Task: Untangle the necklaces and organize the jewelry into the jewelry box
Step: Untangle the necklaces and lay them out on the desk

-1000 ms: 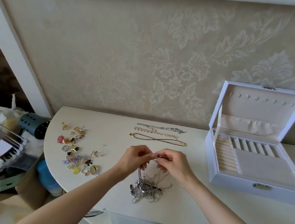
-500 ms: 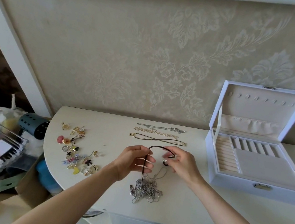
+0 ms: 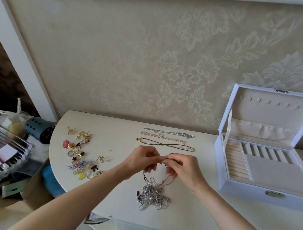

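The left hand [image 3: 142, 161] and right hand [image 3: 184, 170] meet close together, fingers [image 3: 174, 158] curled, pinching a dark cord necklace [image 3: 145, 175] between them. The cord drops into the silver tangle [image 3: 153, 197] on the counter [image 3: 200, 213]. Three laid-out necklaces [image 3: 164, 144] lie beyond, and the open jewelry box [image 3: 266, 193] sits to the right.

A jewelry box [image 3: 253, 194] is set at the table's [image 3: 200, 215] right edge, small pieces [image 3: 81, 155] at its left edge. Three necklaces [image 3: 163, 137] are laid along the back edge, tangled necklaces [image 3: 151, 195] before them.
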